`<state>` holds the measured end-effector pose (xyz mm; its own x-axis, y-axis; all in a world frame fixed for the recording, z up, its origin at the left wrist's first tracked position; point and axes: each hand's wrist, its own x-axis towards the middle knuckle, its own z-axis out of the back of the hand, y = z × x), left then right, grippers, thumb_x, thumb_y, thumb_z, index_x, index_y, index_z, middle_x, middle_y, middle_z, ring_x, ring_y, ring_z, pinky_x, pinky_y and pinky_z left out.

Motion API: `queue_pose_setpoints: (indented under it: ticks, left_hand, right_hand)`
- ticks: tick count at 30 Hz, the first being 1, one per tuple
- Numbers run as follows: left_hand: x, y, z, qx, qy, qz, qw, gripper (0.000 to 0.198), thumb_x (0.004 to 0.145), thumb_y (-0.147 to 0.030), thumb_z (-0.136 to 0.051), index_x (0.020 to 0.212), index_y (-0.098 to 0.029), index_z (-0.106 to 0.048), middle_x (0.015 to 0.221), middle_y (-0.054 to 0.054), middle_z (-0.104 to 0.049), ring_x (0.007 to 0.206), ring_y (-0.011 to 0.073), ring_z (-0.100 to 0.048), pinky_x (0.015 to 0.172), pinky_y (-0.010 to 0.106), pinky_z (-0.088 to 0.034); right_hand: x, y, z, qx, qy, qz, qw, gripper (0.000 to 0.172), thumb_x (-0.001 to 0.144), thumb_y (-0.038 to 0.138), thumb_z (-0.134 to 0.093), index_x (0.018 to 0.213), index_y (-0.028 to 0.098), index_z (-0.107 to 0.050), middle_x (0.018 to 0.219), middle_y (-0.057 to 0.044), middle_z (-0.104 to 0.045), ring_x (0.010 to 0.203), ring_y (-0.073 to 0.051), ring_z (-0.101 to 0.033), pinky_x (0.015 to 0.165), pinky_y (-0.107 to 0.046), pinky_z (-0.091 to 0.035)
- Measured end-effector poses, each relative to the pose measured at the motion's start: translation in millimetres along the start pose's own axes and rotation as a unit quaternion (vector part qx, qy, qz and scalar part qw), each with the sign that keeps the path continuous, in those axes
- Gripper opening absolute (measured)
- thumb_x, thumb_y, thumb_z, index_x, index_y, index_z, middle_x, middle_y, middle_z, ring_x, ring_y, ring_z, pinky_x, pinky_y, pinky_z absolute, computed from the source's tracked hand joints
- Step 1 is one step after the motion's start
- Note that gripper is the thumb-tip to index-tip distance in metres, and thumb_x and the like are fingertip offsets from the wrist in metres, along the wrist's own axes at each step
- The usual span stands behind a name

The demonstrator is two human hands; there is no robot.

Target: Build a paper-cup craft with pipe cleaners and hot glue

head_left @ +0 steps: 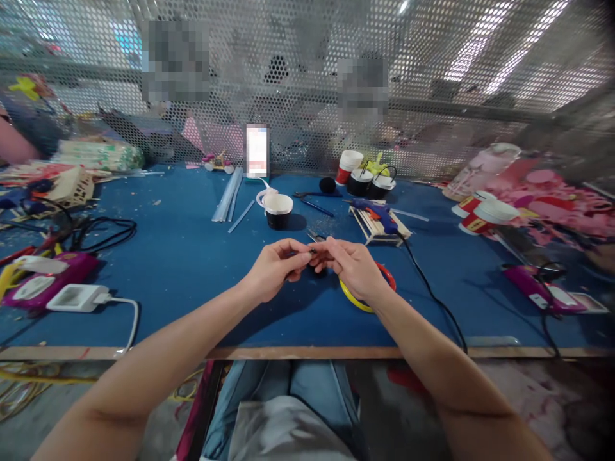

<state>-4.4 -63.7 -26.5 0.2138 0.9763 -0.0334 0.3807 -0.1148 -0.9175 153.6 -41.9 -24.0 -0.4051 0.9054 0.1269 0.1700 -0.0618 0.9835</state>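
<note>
My left hand (276, 266) and my right hand (350, 266) meet above the middle of the blue table (192, 256), fingertips pinched together on a small dark part (313, 251) that is too small to name. Under my right wrist lies a yellow and red ring (365, 301), half hidden. Small scissors or pliers (314, 237) lie just behind my fingers. A black cup with a white rim (278, 210) stands farther back.
A blue glue gun (377, 214) rests on a wooden stick frame, its black cable (432, 294) running to the front edge. Paper cups (365, 176) stand behind and at right (480, 214). A white charger (77, 298) and purple box (41, 285) sit at left. Perforated mesh (307, 83) closes off the back.
</note>
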Motion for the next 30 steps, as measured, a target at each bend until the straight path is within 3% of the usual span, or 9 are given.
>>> queue_pose_setpoints:
  ticks: [9,16,21,30]
  left_hand:
    - [0.3,0.0,-2.0,0.034,-0.031,-0.025,0.999,0.026,0.061,-0.029,-0.072,0.07,-0.012,-0.055,0.055,-0.004,-0.052,0.043,0.0029,-0.042,0.04,0.018,-0.03]
    - [3.1,2.4,1.1,0.091,-0.034,-0.086,0.992,0.025,0.066,-0.028,-0.067,0.072,-0.016,-0.046,0.052,-0.007,-0.048,0.04,0.0039,-0.041,0.04,0.018,-0.031]
    - [1.8,-1.0,0.6,0.154,-0.03,-0.115,0.981,0.02,0.07,-0.027,-0.064,0.076,-0.015,-0.049,0.06,-0.004,-0.053,0.047,0.0043,-0.043,0.046,0.019,-0.033]
    - [-2.3,-8.9,2.3,0.253,0.054,-0.123,0.958,0.022,0.079,-0.033,-0.052,0.067,-0.014,-0.053,0.058,-0.002,-0.044,0.054,0.0072,-0.037,0.052,0.021,-0.029]
  right_hand:
    - [0.7,-0.7,-2.2,0.003,-0.009,0.003,1.0,0.03,0.08,0.042,-0.055,0.087,0.017,-0.07,0.076,-0.006,-0.066,0.071,-0.014,-0.06,0.062,-0.029,-0.048]
    - [1.3,0.7,-1.9,0.027,-0.016,-0.014,0.999,0.029,0.078,0.041,-0.056,0.081,0.016,-0.07,0.078,-0.006,-0.065,0.072,-0.014,-0.058,0.062,-0.029,-0.047]
    - [2.1,0.7,-0.6,0.02,-0.021,-0.027,0.999,0.03,0.077,0.044,-0.056,0.079,0.017,-0.07,0.076,-0.006,-0.064,0.071,-0.013,-0.056,0.06,-0.027,-0.043]
    - [1.1,2.6,0.5,-0.02,-0.025,-0.008,0.999,0.032,0.078,0.046,-0.054,0.079,0.018,-0.07,0.07,-0.003,-0.062,0.061,-0.01,-0.049,0.057,-0.026,-0.037]
